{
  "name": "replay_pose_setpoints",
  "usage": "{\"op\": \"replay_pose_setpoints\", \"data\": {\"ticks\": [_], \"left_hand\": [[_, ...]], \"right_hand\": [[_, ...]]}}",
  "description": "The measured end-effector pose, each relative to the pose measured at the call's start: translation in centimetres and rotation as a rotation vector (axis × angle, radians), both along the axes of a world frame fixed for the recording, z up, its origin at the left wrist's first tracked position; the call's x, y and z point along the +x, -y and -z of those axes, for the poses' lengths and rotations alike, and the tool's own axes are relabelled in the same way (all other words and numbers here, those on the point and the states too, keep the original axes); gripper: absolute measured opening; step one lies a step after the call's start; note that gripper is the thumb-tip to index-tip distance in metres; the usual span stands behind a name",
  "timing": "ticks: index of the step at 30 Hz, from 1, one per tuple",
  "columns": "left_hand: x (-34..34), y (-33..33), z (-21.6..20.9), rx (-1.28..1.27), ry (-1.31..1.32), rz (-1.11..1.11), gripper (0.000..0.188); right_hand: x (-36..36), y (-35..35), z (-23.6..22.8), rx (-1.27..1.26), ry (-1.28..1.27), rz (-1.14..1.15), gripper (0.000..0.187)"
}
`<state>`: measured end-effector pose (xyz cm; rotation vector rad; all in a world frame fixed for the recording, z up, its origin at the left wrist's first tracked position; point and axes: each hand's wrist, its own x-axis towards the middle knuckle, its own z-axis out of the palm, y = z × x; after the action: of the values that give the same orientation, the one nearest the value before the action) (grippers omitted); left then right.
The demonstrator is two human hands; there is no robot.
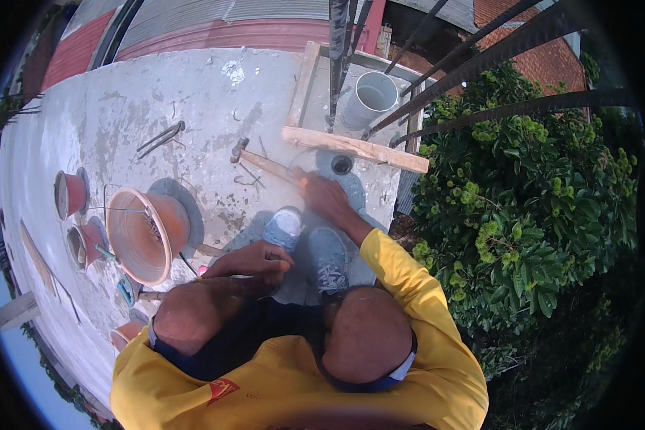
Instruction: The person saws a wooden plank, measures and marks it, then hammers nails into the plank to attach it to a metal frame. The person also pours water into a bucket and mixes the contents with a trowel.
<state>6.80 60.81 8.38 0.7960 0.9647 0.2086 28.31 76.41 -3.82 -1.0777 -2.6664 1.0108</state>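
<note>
A hammer (pixel 271 166) with a wooden handle and a dark metal head is in my right hand (pixel 324 197), which is closed round the handle's end. Its head hovers over or rests on the concrete; I cannot tell which. My left hand (pixel 260 259) is closed in front of my left knee, and whatever its fingers hold is hidden. Just beyond the right hand lies a wooden board (pixel 355 148), part of a timber frame at the base of upright steel bars (pixel 338 64). A dark round opening (pixel 342 165) sits next to that board.
A grey bucket (pixel 371 99) stands among the bars. At left are a large terracotta-coloured tub (pixel 150 233), small pots (pixel 70 195) and pliers-like metal tool (pixel 162 138). Bent wire bits (pixel 249 178) lie near the hammer. The slab's edge drops off at right, beside leafy trees (pixel 509 208).
</note>
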Motion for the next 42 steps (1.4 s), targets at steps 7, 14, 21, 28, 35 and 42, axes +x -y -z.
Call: {"op": "replay_pose_setpoints", "data": {"ticks": [7,14,21,28,35,42], "left_hand": [[-1.5,3.4,2.9,-0.295,-0.201,-0.221,0.039],[-2.5,9.5,7.2,0.007,-1.435,-0.320,0.062],[-2.0,13.1,10.4,-0.019,-1.565,-0.919,0.112],[-3.0,13.4,12.0,-0.442,-1.778,-0.914,0.139],[-4.4,13.4,6.9,-0.189,-1.445,-1.066,0.100],[-3.5,6.8,-1.2,0.549,-1.465,-0.671,0.071]], "right_hand": [[-3.8,-1.6,-0.1,-0.038,0.108,-0.068,0.063],[-4.9,-2.6,0.3,-0.033,0.118,-0.110,0.064],[-4.7,-2.6,1.0,0.050,0.093,-0.118,0.062],[-4.4,-2.7,1.4,0.027,0.074,-0.091,0.063],[-6.1,-3.7,0.1,-0.046,0.029,-0.086,0.058],[-10.9,-3.3,-0.2,-0.118,0.045,-0.018,0.068]]}}
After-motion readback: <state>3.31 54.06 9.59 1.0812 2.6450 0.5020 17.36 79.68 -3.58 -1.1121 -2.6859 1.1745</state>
